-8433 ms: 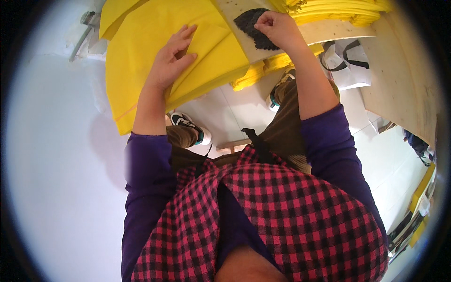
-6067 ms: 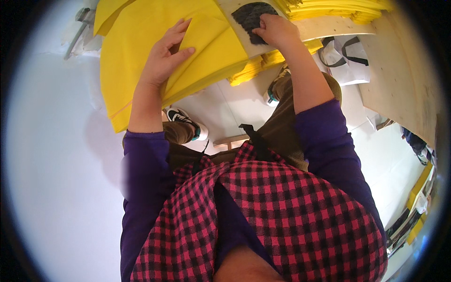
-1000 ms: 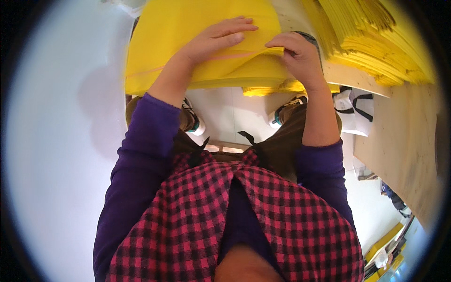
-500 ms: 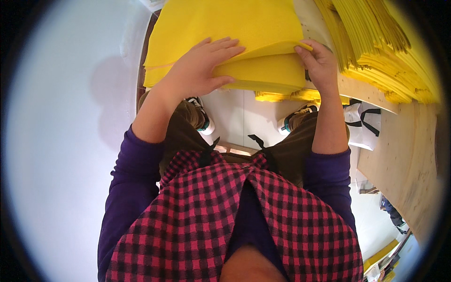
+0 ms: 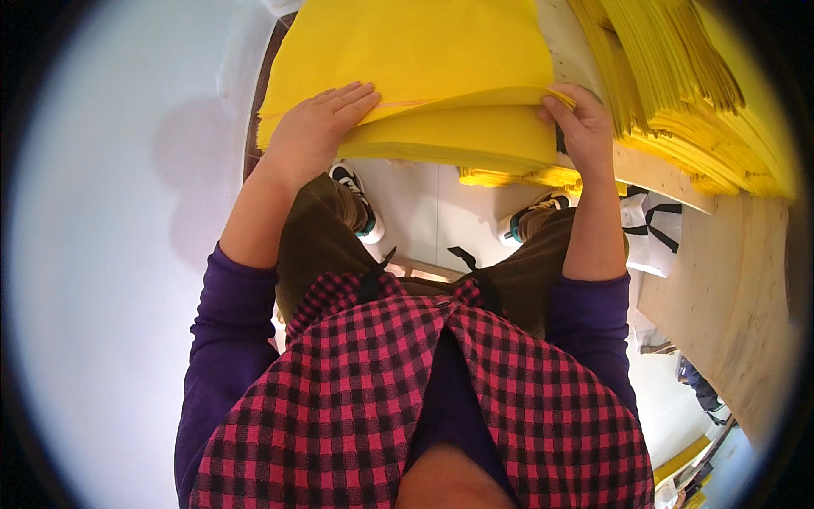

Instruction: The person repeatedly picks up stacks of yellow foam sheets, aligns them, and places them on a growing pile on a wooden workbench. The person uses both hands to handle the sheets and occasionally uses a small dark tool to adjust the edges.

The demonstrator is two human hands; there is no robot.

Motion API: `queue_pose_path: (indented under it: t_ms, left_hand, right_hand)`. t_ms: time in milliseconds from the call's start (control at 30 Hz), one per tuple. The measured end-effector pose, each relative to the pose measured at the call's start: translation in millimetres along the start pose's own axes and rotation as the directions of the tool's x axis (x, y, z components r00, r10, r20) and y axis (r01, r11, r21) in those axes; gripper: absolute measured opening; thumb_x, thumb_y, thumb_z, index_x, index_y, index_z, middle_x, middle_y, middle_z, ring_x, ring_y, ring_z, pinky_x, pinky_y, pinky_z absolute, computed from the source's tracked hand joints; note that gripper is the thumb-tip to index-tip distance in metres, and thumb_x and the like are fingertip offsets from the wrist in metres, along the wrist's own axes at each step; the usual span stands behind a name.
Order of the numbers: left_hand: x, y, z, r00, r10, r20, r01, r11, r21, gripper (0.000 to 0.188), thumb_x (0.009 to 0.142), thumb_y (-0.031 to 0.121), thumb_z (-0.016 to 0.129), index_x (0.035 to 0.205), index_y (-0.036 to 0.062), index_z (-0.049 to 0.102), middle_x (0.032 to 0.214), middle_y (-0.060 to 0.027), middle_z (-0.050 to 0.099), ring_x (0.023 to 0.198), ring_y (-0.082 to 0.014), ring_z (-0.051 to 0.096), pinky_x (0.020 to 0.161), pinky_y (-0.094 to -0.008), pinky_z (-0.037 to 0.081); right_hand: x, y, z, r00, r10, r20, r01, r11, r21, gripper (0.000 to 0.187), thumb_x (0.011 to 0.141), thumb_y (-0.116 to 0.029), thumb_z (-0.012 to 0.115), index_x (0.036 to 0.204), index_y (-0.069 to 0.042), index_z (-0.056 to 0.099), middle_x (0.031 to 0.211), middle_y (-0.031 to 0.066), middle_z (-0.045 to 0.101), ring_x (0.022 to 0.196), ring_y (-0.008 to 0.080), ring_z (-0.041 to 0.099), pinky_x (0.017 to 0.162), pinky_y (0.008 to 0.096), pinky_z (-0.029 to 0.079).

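A yellow fabric sheet (image 5: 415,59) lies on top of a thick stack of yellow fabric sheets (image 5: 458,140) in front of me. Its near edge lifts slightly off the layers below toward the right. My left hand (image 5: 320,127) rests on the sheet near its left end, fingers stretched out flat and pointing right. At the near right corner, my right hand (image 5: 583,125) pinches the sheet's edge between thumb and fingers. The thumb of my left hand is mostly hidden.
More folded yellow fabric (image 5: 678,76) is piled on a wooden table (image 5: 721,280) at the right. A white bag (image 5: 651,229) with black handles stands beside it. Yellow pieces (image 5: 517,176) show below the stack. A white wall (image 5: 110,254) runs along the left.
My left hand has slid left along the sheet's near edge. My right hand keeps its pinch on the corner and sits slightly lower in view.
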State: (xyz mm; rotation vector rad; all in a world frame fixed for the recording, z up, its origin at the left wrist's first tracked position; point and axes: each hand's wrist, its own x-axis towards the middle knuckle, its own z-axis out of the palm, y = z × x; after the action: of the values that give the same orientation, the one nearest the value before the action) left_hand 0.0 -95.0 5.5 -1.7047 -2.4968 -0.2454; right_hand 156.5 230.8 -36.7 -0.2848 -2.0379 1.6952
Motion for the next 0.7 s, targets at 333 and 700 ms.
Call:
queue_pose_path:
  t_ms: [333, 700]
  left_hand:
    - [-36.9, -27.2, 4.0, 0.987, -0.116, -0.115, 0.128, 0.986, 0.110, 0.045, 0.083, 0.002, 0.045, 0.125, 0.0095, 0.056, 0.130, -0.0087, 0.057, 0.124, -0.0264, 0.051, 0.104, -0.0390, 0.040]
    - [-84.8, -75.6, 12.8, 0.829, -0.477, -0.293, 0.269, 0.799, -0.538, 0.032, 0.080, -0.009, 0.055, 0.107, 0.0029, 0.067, 0.119, -0.0122, 0.064, 0.123, -0.0257, 0.053, 0.104, -0.0343, 0.040]
  right_hand:
    - [-5.1, -1.7, -6.2, 0.997, 0.024, 0.080, -0.024, 1.000, 0.001, 0.015, 0.086, -0.004, 0.066, 0.100, -0.001, 0.066, 0.086, 0.0004, 0.066, 0.079, 0.0091, 0.064, 0.072, 0.0211, 0.049]
    - [-8.5, -2.2, -3.6, 0.997, 0.056, 0.060, -0.058, 0.997, 0.044, 0.016, 0.088, -0.003, 0.064, 0.104, 0.000, 0.065, 0.090, 0.0025, 0.066, 0.082, 0.0109, 0.063, 0.077, 0.0236, 0.049]
